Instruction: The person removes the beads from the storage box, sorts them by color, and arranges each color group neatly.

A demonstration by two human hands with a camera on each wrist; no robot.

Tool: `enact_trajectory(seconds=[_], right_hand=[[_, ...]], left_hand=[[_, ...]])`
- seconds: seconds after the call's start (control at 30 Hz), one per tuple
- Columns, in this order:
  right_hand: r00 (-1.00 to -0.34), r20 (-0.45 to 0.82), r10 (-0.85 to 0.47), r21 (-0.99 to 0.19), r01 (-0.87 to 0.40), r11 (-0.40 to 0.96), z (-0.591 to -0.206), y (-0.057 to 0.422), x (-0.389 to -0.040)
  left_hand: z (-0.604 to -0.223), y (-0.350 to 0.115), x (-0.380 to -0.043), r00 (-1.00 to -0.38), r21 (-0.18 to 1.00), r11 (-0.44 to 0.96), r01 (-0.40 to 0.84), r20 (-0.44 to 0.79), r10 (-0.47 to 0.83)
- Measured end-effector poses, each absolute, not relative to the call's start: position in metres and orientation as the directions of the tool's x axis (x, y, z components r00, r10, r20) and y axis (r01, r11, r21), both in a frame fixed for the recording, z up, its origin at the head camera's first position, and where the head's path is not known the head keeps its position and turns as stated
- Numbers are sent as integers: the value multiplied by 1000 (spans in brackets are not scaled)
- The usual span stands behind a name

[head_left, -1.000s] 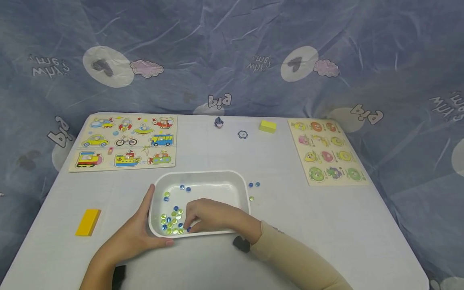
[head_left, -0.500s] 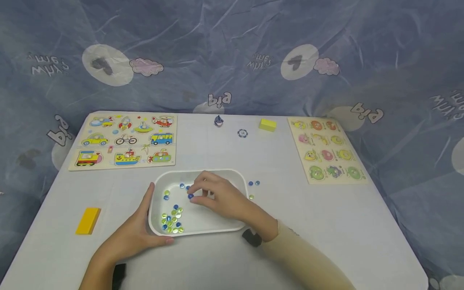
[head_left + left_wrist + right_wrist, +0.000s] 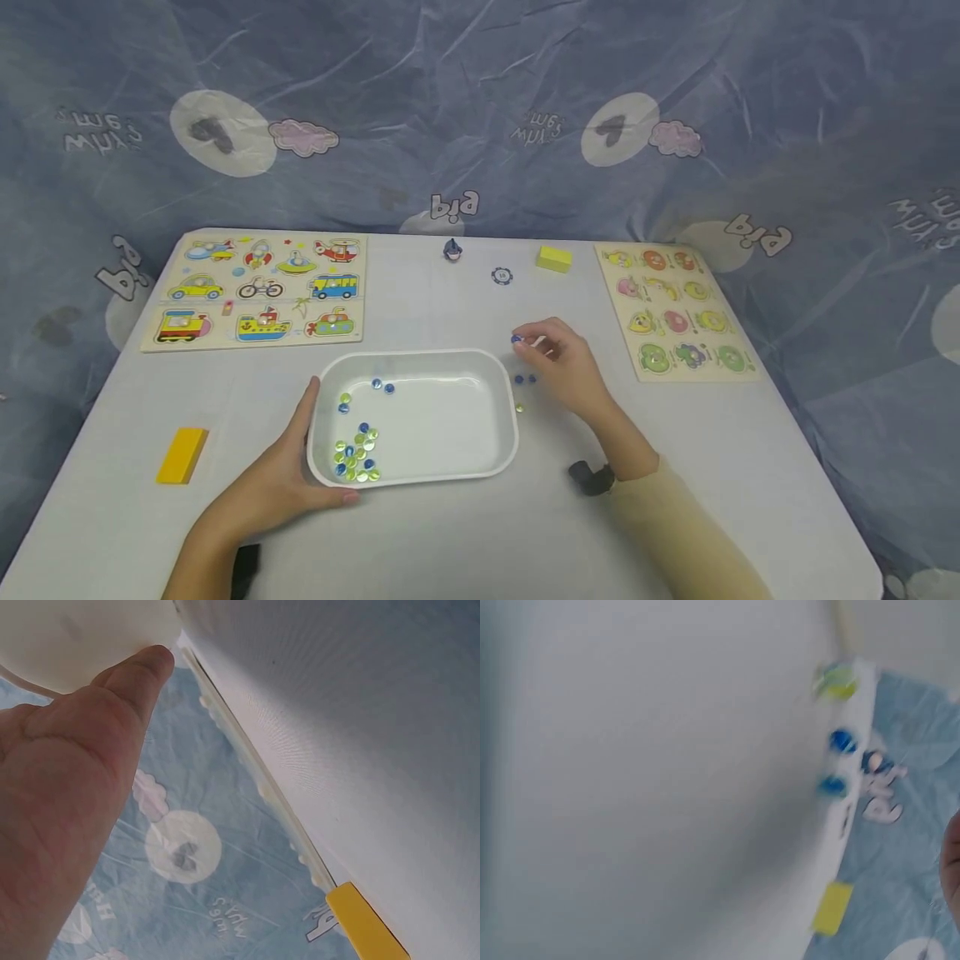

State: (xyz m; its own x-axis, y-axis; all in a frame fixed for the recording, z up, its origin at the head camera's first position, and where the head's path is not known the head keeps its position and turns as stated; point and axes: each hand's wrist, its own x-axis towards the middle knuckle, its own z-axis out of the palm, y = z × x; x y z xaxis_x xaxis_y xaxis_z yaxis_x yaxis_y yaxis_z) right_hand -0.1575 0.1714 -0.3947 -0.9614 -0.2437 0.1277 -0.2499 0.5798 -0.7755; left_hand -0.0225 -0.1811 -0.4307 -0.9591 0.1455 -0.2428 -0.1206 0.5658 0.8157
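A white rectangular tray (image 3: 442, 433) holds several blue and green glass beads (image 3: 360, 453), mostly gathered in its near left corner. My left hand (image 3: 281, 479) rests against that corner, straight fingers along the left side and thumb along the near wall. In the left wrist view, its fingers (image 3: 142, 679) touch the tray's outside. My right hand (image 3: 566, 371) is past the tray's right end and pinches a blue glass bead (image 3: 517, 339) between thumb and fingertips. Below it, two blue beads (image 3: 525, 379) and one green bead (image 3: 521, 408) lie on the table beside the tray.
A vehicle puzzle board (image 3: 251, 292) lies at the back left, a fruit puzzle board (image 3: 678, 312) at the right. An orange-yellow block (image 3: 182, 456) is left of my left hand. At the back are a small figurine (image 3: 452, 251), a chip (image 3: 502, 276) and a yellow block (image 3: 553, 259).
My right hand has lifted a blue bead from the tray's near left group and carried it right, out over the table past the tray. My left hand has stayed in place.
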Motion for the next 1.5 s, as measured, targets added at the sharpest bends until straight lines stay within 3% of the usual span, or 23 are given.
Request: enact_trajectory(seconds=[0.3, 0.63, 1.23, 1.5], right_hand=[[-984, -126, -128, -692, -5, 722, -419, 214, -169], [-964, -235, -127, -580, 34, 814, -430, 221, -172], [-955, -269, -122, -556, 51, 829, -432, 219, -171], [-994, -15, -106, -671, -69, 738, -404, 207, -154]], left_hand=[[-428, -182, -22, -957, 821, 557, -128, -251, 149], [-430, -182, -23, -960, 815, 568, -113, -237, 148], [-432, -183, -23, -961, 824, 557, -106, -228, 154], [-433, -183, -23, -961, 823, 558, -108, -229, 152]])
